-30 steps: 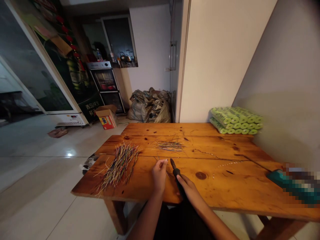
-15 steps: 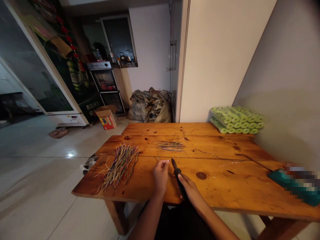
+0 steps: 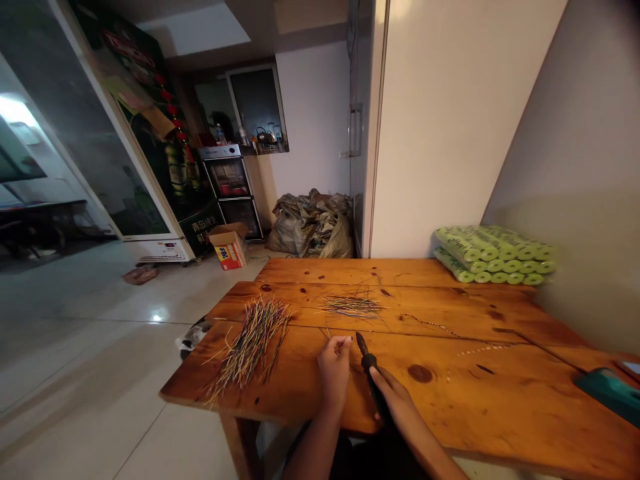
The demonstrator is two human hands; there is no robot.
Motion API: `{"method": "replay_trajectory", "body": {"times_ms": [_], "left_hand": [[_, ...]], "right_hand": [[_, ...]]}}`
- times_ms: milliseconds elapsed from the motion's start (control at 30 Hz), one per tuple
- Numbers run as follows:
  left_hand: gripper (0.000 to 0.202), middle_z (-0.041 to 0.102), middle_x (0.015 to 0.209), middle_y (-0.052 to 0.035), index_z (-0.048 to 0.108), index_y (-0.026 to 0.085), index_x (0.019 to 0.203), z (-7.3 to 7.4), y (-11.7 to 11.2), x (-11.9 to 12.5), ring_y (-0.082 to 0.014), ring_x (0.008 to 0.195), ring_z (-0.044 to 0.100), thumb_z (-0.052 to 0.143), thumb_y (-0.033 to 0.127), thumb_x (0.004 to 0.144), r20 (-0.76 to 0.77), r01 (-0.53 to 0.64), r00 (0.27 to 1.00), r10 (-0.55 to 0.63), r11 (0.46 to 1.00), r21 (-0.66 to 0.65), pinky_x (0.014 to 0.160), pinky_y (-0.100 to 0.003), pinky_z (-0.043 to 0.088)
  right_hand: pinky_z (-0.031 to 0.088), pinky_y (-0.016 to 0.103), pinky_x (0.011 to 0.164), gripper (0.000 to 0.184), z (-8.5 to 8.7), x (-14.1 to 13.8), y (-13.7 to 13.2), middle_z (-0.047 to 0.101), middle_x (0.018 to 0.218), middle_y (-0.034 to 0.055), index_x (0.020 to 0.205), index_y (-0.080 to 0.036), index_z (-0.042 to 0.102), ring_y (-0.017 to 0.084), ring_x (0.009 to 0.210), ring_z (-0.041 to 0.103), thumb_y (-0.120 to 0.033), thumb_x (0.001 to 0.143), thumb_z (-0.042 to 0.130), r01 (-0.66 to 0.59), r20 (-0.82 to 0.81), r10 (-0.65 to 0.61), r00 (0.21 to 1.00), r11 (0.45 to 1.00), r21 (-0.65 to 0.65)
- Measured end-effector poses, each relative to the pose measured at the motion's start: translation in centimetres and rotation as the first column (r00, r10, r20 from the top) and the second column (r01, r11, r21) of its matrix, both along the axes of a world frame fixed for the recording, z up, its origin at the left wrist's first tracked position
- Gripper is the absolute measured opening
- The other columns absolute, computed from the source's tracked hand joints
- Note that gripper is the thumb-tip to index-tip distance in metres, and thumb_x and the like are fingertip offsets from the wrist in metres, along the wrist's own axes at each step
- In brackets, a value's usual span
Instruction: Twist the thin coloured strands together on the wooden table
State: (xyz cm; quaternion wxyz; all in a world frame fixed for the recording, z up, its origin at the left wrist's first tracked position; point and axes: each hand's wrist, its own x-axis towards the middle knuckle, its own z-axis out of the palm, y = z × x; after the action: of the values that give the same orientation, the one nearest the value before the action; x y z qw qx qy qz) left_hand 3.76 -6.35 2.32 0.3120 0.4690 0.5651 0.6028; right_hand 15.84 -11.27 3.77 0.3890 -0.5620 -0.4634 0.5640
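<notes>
My left hand (image 3: 334, 368) is above the front part of the wooden table (image 3: 460, 420), thumb and fingertips pinched on a thin wire (image 3: 328, 330) whose end sticks up past the fingers. Wrapped around the dark handles of a pair of pliers (image 3: 369, 361) is my right hand (image 3: 396, 395). The pliers point up and away, their narrow jaws just right of my left fingertips, apart from them. A thick pile of coloured wires (image 3: 255, 343) lies to the left. Beyond my hands is a smaller pile of thin wires (image 3: 353, 307).
Stacked green rolls (image 3: 493, 255) sit at the table's back right. A beaded-looking dark strand (image 3: 440, 327) and small pale bits lie right of the pliers. Farther right is a teal object (image 3: 607, 393) with a thin dark rod. Sacks (image 3: 313, 223) and a carton (image 3: 229, 247) stand on the floor behind.
The camera view has tilted up and turned slightly left, so everything appears lower and farther right. Both hands keep their grips, with the pliers still beside my left fingertips.
</notes>
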Motion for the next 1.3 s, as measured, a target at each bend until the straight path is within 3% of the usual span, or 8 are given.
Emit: {"method": "replay_trajectory", "body": {"times_ms": [333,667,1033,1300], "left_hand": [[0.023,0.068,0.072,-0.0057,0.063,0.017,0.070,-0.17,0.14,-0.02,-0.0186,0.070,0.062,0.052,0.037,0.076,-0.017,0.004,1.000,-0.004,1.000,-0.008,0.068,-0.029,0.046],[0.021,0.068,0.071,-0.0046,0.063,0.017,0.070,0.02,0.01,-0.02,-0.0173,0.068,0.062,0.053,0.034,0.075,-0.025,-0.003,1.000,0.003,1.000,-0.013,0.067,-0.027,0.046],[0.023,0.067,0.070,-0.0050,0.063,0.017,0.070,0.10,-0.11,0.03,-0.0173,0.068,0.061,0.052,0.036,0.076,-0.032,0.001,0.999,-0.001,1.000,-0.013,0.067,-0.027,0.046],[0.024,0.067,0.068,-0.0046,0.063,0.017,0.069,0.27,-0.13,-0.03,-0.0176,0.067,0.062,0.051,0.036,0.076,-0.024,-0.006,1.000,0.006,1.000,0.000,0.067,-0.028,0.046]], "right_hand": [[0.045,0.026,0.041,0.044,-0.42,0.04,0.02,0.057,0.071,0.0038,0.089,-0.016,0.061,0.019,0.062,0.055,-0.055,0.074,0.045,0.001,-0.005,-0.001,1.000,0.999,0.049],[0.049,0.029,0.044,0.046,-0.53,0.08,0.10,0.058,0.073,0.0052,0.092,-0.016,0.061,0.023,0.071,0.057,-0.056,0.072,0.048,0.010,-0.038,-0.010,0.999,1.000,0.014],[0.045,0.024,0.038,0.045,-0.27,0.05,-0.06,0.056,0.066,0.0026,0.087,-0.016,0.060,0.017,0.058,0.055,-0.056,0.069,0.052,0.055,-0.066,-0.057,0.996,0.998,-0.032],[0.046,0.024,0.039,0.043,-0.48,0.14,0.06,0.056,0.068,0.0023,0.082,-0.017,0.060,0.017,0.059,0.055,-0.057,0.070,0.050,0.012,-0.053,-0.013,0.998,1.000,-0.009]]}}
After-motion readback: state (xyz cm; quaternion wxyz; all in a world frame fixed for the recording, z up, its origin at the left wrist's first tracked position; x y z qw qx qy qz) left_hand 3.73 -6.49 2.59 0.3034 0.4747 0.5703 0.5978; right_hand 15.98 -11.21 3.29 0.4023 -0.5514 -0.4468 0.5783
